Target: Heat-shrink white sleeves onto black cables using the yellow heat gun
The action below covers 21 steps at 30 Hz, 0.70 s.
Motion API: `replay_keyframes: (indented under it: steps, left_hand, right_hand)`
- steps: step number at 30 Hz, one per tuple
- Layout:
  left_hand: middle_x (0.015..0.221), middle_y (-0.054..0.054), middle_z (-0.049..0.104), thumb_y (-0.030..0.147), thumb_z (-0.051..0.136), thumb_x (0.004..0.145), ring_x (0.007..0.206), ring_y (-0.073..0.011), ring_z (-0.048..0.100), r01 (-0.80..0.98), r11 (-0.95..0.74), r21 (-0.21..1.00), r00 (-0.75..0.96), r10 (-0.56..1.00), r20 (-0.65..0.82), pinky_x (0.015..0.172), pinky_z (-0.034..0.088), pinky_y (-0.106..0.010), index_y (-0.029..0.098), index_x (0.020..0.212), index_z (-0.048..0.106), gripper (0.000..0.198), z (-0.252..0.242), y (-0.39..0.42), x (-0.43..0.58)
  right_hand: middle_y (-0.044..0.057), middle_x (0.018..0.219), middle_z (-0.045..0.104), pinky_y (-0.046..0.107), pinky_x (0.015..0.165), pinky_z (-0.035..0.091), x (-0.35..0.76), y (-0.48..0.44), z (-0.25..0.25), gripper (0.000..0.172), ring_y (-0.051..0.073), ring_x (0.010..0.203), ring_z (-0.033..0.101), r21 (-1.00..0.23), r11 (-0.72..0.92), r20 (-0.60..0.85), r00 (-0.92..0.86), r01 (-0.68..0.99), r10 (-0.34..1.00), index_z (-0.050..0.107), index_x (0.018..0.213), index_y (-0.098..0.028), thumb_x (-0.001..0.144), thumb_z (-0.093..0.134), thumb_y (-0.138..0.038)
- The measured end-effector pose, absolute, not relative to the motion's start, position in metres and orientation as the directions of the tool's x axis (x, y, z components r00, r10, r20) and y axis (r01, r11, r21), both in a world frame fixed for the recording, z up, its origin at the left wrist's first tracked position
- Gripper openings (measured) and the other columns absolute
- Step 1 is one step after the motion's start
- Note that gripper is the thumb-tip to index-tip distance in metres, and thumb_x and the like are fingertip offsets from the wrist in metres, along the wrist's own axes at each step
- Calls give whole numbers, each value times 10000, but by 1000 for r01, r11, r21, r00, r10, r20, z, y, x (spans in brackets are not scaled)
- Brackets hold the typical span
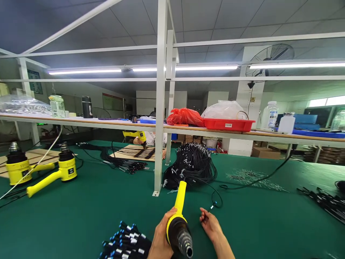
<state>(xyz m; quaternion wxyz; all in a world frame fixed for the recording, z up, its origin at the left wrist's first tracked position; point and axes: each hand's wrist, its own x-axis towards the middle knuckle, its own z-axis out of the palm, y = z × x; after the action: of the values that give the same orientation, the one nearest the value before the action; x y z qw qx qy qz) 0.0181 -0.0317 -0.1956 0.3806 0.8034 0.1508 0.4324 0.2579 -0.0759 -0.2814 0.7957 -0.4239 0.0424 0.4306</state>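
A yellow heat gun (180,219) is in my left hand (162,233), whose fingers wrap round its body. Its metal nozzle points down toward me, and its handle points away. To the right, my right hand (211,225) pinches the end of a thin black cable (221,201) that has a small white and blue piece near the fingertips. That cable loops back toward a big pile of black cables (194,162). At my lower left lies a bundle of black cables with blue tips and white labels (126,241).
Two yellow heat guns (67,169) stand on the left of the green table (250,223). A white post (161,108) rises mid-table. Clear scraps (256,179) and more black cables (326,205) lie right. Across, a person (157,138) uses another heat gun (138,136) under the shelf (129,124).
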Motion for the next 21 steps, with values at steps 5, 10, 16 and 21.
replay_keyframes:
  steps: [5, 10, 16, 21]
  left_hand:
    - [1250, -110, 648, 206, 710, 715, 1193, -278, 591, -110, -669, 735, 553, 573, 605, 1032, 474, -381, 207, 1177, 591, 477, -206, -25, 20]
    - [1268, -89, 637, 172, 684, 708, 1158, -263, 614, -90, -662, 744, 582, 572, 579, 1020, 478, -362, 225, 1214, 561, 523, -213, -18, 23]
    - [1163, -80, 677, 201, 736, 606, 1040, -281, 650, -101, -585, 805, 602, 608, 518, 927, 528, -366, 209, 1202, 556, 623, -203, -16, 23]
    - [1010, -105, 711, 409, 824, 499, 997, -358, 629, -38, -397, 917, 409, 831, 377, 877, 543, -467, 175, 997, 663, 573, -224, -11, 25]
  right_hand:
    - [-47, 701, 577, 196, 501, 492, 259, -75, -283, 146, 60, 512, 530, -642, 262, -441, 627, -720, 642, 609, 897, -118, 959, 558, -240]
    - [-44, 718, 576, 192, 496, 489, 259, -74, -283, 128, 58, 516, 524, -631, 273, -447, 628, -726, 638, 605, 914, -119, 957, 559, -230]
    - [-61, 672, 548, 178, 477, 478, 256, -73, -280, 119, 48, 484, 502, -622, 292, -436, 632, -726, 641, 602, 880, -115, 959, 550, -187]
    - [-75, 617, 527, 173, 478, 479, 254, -75, -279, 159, 49, 471, 508, -624, 298, -417, 630, -723, 655, 603, 837, -109, 969, 519, -140]
